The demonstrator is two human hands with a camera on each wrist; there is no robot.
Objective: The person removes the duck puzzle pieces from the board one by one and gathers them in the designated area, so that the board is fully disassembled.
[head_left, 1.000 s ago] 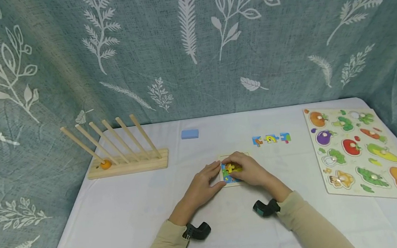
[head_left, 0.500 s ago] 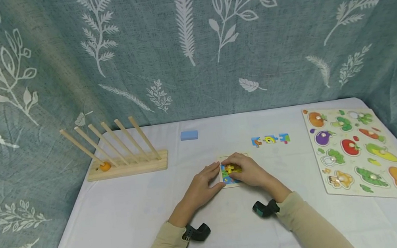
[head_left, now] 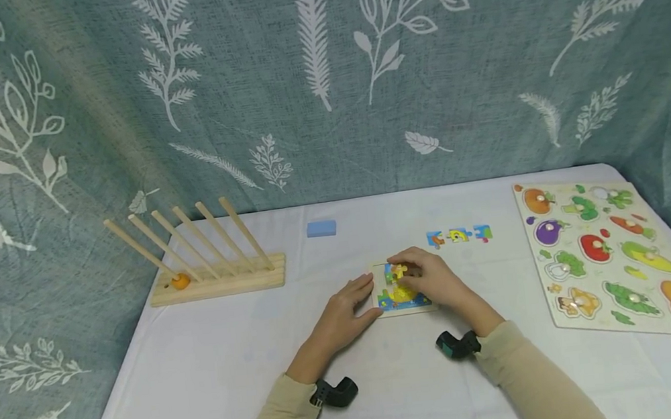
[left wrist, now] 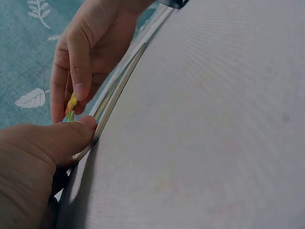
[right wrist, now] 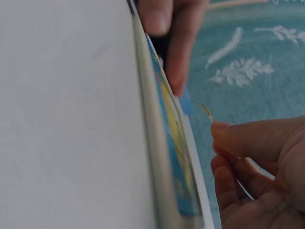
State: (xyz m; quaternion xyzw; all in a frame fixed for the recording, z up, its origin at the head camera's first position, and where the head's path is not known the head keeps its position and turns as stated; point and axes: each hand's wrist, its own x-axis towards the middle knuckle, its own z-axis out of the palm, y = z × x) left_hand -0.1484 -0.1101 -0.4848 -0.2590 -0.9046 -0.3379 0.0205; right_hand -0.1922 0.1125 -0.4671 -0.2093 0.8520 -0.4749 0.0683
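My right hand [head_left: 433, 279] pinches a small multicoloured jigsaw piece [head_left: 397, 272] between thumb and fingers, over the upper part of a small square puzzle board [head_left: 405, 312]. In the left wrist view that jigsaw piece [left wrist: 71, 106] shows yellow and green, tilted on edge; in the right wrist view it is seen thin and edge-on at the fingertips, apart from the board. Blue and yellow pieces lie along the board's lower part. My left hand [head_left: 336, 317] rests at the board's left edge, fingers extended toward the upper corner and thumb [left wrist: 76, 136] by the lower one.
Several joined-looking loose jigsaw pieces [head_left: 458, 235] lie behind the board to the right. A blue block [head_left: 321, 228] is at the back. On the left stands a wooden peg rack [head_left: 221, 286] with an orange bead [head_left: 180, 281]; on the right lies a vegetable puzzle board [head_left: 614, 263].
My right hand has moved up and to the right, lifting the jigsaw piece from the board and uncovering more of its lower pieces. The left hand has stayed in place.
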